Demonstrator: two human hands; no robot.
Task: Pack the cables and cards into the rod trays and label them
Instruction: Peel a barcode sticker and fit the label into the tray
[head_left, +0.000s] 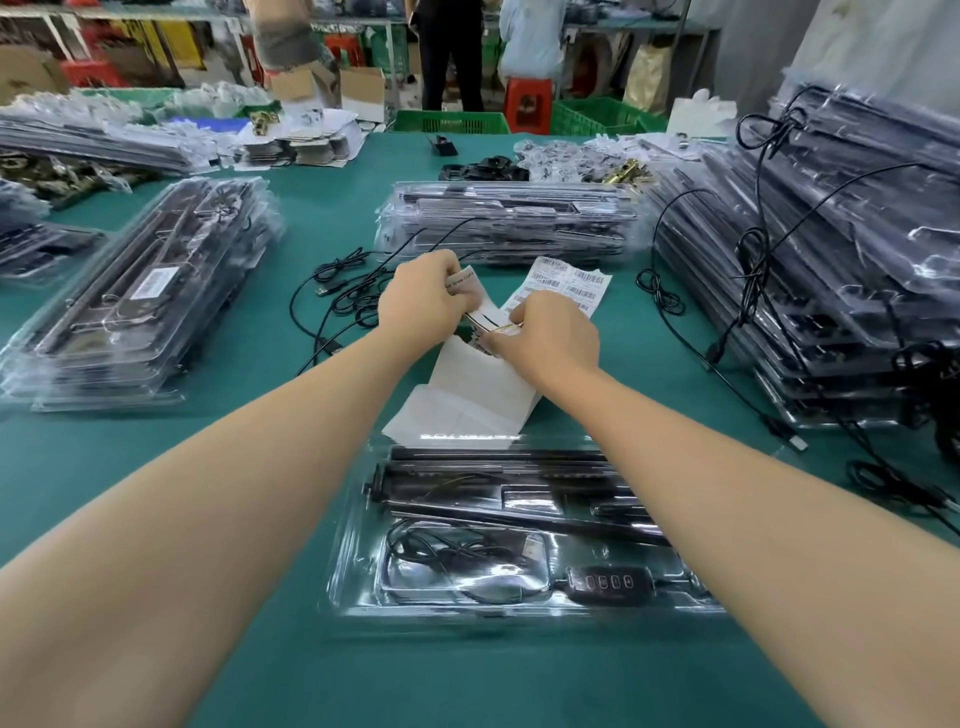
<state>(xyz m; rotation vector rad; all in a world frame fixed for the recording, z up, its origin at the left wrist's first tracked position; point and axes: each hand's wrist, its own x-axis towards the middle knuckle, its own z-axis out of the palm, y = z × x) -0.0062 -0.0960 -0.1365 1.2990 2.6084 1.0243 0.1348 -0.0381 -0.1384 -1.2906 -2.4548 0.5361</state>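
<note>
A clear plastic rod tray (358, 561) lies on the green table right in front of me, with black rods, a coiled black cable (457, 551) and a small controller (608, 582) in its pockets. Above it, my left hand (421, 306) and my right hand (550, 338) meet over a strip of white label backing paper (478, 395). Both hands pinch a printed card (488, 317) between their fingertips. A sheet of barcode labels (571, 280) sticks out behind my right hand.
Stacks of packed trays stand at the left (135, 301), centre back (509, 223) and right (831, 270). Loose black cables (343, 296) lie beside my left hand and drape over the right stack. People stand beyond the table among green crates and red stools.
</note>
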